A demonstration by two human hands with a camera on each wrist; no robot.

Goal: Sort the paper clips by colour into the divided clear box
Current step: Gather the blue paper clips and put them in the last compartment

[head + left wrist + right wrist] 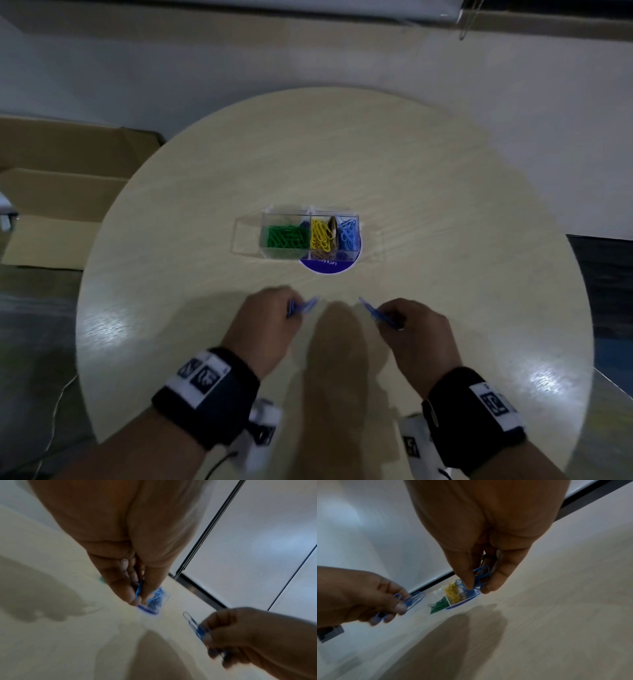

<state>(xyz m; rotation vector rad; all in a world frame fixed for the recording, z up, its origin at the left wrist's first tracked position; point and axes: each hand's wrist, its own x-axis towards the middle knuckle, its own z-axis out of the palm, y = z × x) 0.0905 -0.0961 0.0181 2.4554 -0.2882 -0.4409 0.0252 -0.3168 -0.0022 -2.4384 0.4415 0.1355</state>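
The divided clear box (pixel 310 214) sits at the middle of the round table, with green clips (pixel 286 236) in its left cell, yellow clips (pixel 320 235) in the middle and blue clips (pixel 349 234) at the right. My left hand (pixel 274 318) pinches blue paper clips (pixel 303 306) in front of the box. My right hand (pixel 416 325) pinches more blue clips (pixel 375 310). The left wrist view shows blue clips (pixel 139 588) between my left thumb and fingers. In the right wrist view, several blue clips (pixel 481 573) sit in the right hand's pinch.
A round blue sticker (pixel 327 265) lies under the box's front right corner. The pale wooden table (pixel 205 274) stands near a white wall. Open cardboard boxes (pixel 61 192) lie on the floor to the left. A cable (pixel 56 411) trails at the lower left.
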